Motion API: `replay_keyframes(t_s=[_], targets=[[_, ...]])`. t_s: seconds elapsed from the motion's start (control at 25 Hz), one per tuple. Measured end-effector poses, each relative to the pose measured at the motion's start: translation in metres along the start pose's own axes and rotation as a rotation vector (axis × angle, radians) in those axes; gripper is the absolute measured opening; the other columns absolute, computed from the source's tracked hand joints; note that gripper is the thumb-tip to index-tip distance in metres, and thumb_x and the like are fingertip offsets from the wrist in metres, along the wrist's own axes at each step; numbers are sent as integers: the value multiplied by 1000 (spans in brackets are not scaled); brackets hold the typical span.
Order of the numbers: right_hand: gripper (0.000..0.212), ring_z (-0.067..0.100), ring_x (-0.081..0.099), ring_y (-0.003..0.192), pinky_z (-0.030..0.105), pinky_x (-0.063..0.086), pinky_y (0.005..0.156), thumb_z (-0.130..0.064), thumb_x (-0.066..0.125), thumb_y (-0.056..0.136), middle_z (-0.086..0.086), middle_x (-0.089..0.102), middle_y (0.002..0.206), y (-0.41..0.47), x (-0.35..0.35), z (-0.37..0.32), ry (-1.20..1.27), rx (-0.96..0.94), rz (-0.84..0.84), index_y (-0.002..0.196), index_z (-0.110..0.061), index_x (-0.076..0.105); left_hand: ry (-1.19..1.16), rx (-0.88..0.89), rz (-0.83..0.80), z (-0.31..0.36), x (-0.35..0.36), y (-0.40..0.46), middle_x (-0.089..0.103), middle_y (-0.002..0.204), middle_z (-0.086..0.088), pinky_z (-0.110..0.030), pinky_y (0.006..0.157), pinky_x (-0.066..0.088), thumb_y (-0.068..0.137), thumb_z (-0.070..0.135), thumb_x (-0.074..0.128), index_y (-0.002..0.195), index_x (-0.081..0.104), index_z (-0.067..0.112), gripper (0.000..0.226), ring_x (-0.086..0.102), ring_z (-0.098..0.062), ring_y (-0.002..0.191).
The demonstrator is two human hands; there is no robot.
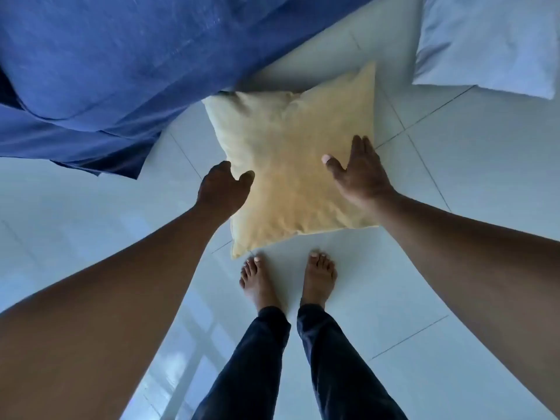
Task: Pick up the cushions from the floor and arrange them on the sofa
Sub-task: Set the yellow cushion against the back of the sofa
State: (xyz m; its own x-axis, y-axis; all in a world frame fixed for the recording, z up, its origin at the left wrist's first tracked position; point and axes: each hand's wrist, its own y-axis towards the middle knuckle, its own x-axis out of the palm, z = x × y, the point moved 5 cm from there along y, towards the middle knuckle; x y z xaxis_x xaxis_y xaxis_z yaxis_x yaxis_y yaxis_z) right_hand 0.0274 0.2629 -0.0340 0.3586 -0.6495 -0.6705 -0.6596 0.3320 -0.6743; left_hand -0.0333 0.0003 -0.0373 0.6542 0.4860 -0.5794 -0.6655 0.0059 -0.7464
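A square yellow cushion (291,165) lies on the pale tiled floor just in front of my bare feet. My left hand (224,189) is cupped at its left edge, with the thumb over the top face and the fingers curled beside the edge, not clamped. My right hand (357,174) hovers over the cushion's right edge, fingers straight and thumb spread. A second, pale blue-white cushion (491,40) lies on the floor at the upper right. The sofa, draped in blue fabric (115,56), fills the upper left, and its edge overlaps the yellow cushion's top left corner.
My feet (288,280) and dark trouser legs stand on the glossy tiles right below the yellow cushion. A loose corner of the blue cover (121,168) hangs down towards the floor left of my left hand.
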Motion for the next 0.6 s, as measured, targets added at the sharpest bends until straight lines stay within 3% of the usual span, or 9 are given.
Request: replay_keyframes(t_s=[0.16,0.28,0.32,0.44,0.6], targets=[[95,42,33,153,45,30,121,-65,49,100,27,31,166,65,11,20,116,60,111,161,3,25,-340,-142,24,-19,21,61,49,162,-8,-31,110,40,92,62,68,160,42,9,90,47,-25,147],[100,41,48,143,48,40,116,-80,51,89,19,48,156,109,23,40,216,128,167,153,-3,41,-570,-254,56,-36,41,97,65,123,-1,-21,83,43,78,71,78,145,59,4,97,62,-20,107],[105,40,50,141,49,40,115,-87,50,83,16,51,154,117,23,48,245,182,180,151,-7,44,-646,-270,33,-40,46,103,67,114,2,-21,82,45,72,73,81,137,65,6,95,63,-17,100],[125,36,56,136,45,43,112,-103,52,57,9,58,149,133,32,68,422,377,186,146,-15,50,-848,-269,-133,-50,69,122,78,125,7,-35,108,53,59,74,89,131,73,22,90,74,-14,115],[133,30,65,120,38,51,97,-102,66,38,3,68,134,130,39,78,589,437,105,140,-17,60,-964,-204,-287,-47,79,122,80,128,3,-42,113,51,68,67,89,134,73,27,79,75,-18,119]])
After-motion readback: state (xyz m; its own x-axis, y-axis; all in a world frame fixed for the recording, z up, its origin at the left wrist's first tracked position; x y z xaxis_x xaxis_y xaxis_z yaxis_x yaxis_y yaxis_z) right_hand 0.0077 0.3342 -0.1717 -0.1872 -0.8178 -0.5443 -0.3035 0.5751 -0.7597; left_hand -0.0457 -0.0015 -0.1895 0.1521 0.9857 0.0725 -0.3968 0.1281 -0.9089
